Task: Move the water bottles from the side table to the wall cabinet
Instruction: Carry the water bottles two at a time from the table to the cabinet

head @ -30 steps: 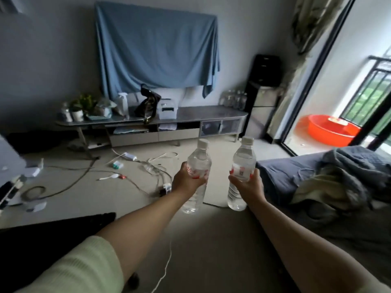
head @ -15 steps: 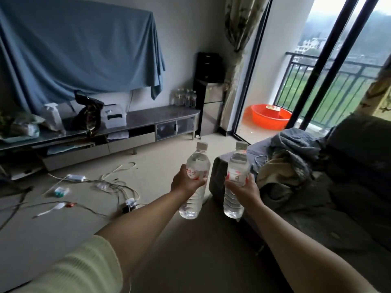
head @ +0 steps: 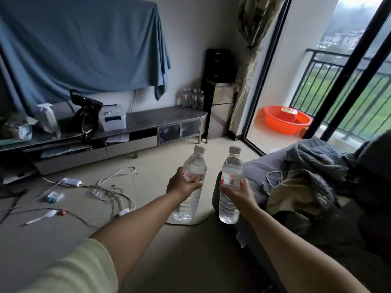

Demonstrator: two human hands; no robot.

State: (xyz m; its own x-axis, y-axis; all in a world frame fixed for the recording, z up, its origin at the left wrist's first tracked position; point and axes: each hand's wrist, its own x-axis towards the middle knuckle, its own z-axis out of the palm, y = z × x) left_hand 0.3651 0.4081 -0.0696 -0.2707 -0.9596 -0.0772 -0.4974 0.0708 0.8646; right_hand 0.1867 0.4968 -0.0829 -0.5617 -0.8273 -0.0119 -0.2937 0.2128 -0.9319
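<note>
My left hand (head: 181, 184) grips a clear water bottle (head: 191, 178) with a white cap and red label, held upright in front of me. My right hand (head: 237, 192) grips a second clear bottle (head: 229, 185) of the same kind, also upright, close beside the first. Both arms reach forward over the floor. Several more water bottles (head: 192, 98) stand at the far right end of the long low cabinet (head: 152, 120) against the wall.
Cables and small items (head: 101, 191) lie on the floor to the left. A sofa with crumpled blankets (head: 313, 176) is on the right. A black cabinet (head: 219, 94) stands by the curtain, an orange basin (head: 283, 121) on the balcony. A blue cloth (head: 84, 45) hangs on the wall.
The view has swung right and moved closer to the low cabinet and balcony door. Both hands keep holding their bottles upright in the same pose.
</note>
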